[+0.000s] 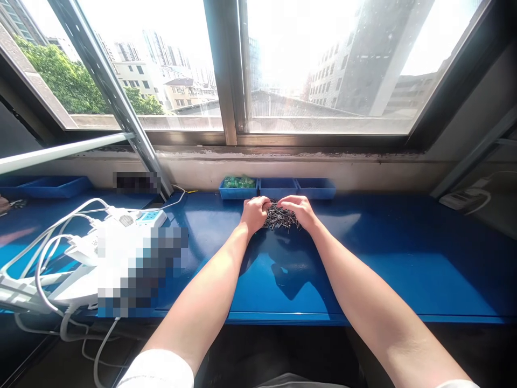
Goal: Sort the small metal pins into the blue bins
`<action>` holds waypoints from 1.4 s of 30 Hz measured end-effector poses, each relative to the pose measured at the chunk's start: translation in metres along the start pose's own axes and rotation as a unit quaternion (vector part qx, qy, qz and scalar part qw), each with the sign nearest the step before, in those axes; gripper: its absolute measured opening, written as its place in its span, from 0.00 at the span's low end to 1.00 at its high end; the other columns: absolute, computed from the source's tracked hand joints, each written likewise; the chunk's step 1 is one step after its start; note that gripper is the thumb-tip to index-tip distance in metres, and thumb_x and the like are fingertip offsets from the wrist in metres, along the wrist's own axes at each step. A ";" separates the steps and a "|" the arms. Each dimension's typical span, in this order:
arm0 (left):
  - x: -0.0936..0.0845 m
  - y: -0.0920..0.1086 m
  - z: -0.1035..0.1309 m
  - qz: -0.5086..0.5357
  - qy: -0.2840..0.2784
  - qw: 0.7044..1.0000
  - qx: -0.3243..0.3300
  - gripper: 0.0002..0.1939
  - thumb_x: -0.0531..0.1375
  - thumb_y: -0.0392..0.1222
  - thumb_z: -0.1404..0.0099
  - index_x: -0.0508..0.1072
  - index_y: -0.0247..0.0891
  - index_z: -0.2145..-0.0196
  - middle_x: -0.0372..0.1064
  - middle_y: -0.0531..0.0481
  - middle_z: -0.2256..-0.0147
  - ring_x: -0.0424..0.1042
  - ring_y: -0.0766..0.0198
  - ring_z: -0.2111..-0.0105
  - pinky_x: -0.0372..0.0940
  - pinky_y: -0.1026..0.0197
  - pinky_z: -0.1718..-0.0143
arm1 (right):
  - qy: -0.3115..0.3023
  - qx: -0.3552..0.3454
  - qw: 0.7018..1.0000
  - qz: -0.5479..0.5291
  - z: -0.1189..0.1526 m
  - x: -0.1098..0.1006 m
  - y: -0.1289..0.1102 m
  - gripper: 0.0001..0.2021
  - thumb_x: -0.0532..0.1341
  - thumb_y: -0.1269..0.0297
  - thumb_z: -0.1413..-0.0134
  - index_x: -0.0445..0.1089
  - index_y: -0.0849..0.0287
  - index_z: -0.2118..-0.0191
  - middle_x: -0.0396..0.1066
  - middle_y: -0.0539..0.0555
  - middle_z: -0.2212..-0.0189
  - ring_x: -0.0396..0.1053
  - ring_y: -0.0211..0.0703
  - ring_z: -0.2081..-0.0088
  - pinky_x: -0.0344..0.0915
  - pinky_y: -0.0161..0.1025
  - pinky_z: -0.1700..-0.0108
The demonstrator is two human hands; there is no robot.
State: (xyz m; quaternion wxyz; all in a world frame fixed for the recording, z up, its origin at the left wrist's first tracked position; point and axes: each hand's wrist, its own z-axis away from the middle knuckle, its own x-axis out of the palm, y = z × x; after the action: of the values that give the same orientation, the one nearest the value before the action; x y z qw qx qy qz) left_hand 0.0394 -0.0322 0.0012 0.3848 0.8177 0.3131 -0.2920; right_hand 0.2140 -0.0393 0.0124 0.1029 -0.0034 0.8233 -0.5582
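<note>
A pile of small dark metal pieces, like screws or nails, (281, 217) lies on the blue table (291, 269) in front of three blue bins. My left hand (256, 213) rests against the pile's left side, its fingers curled inward. At the right edge of the pile is my right hand (299, 210), fingers bent over the pieces toward the left. Both hands touch or nearly touch the pile. The fingertips are partly hidden, and whether either hand pinches a piece is too small to tell.
Behind the pile stand a blue bin with green items (239, 188), a middle bin (278, 188) and a right bin (316, 189). White power strips and cables (83, 245) crowd the left. A metal rack post (121, 102) rises at left; another person's hand (4, 205) shows at the far left.
</note>
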 end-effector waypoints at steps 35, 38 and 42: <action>0.004 -0.018 -0.005 -0.075 -0.074 0.985 -0.139 0.17 0.49 0.47 0.36 0.69 0.41 0.54 0.66 0.46 0.49 0.63 0.54 0.48 0.57 0.53 0.48 | 0.235 0.035 0.922 0.306 -0.014 -0.028 0.028 0.28 0.55 0.65 0.59 0.67 0.61 0.47 0.70 0.53 0.52 0.55 0.50 0.45 0.56 0.44 0.43; 0.004 -0.019 -0.005 -0.078 -0.083 0.982 -0.148 0.18 0.49 0.47 0.36 0.69 0.41 0.53 0.65 0.45 0.48 0.62 0.53 0.47 0.57 0.52 0.48 | 0.243 0.061 0.907 0.339 -0.016 -0.030 0.030 0.30 0.56 0.64 0.58 0.64 0.60 0.45 0.66 0.52 0.47 0.54 0.53 0.46 0.55 0.47 0.44; 0.005 -0.020 -0.005 -0.080 -0.090 0.981 -0.153 0.18 0.49 0.48 0.36 0.68 0.40 0.52 0.64 0.44 0.48 0.61 0.52 0.47 0.56 0.52 0.49 | 0.243 0.086 0.892 0.372 -0.018 -0.033 0.036 0.32 0.56 0.64 0.58 0.61 0.58 0.42 0.61 0.52 0.43 0.52 0.54 0.47 0.54 0.49 0.46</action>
State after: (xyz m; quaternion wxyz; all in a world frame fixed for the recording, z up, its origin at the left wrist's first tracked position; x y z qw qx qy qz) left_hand 0.0290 -0.0167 -0.0088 0.5075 0.6920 0.3822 -0.3428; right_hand 0.2472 -0.0051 -0.0084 0.0992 0.4475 0.7125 -0.5313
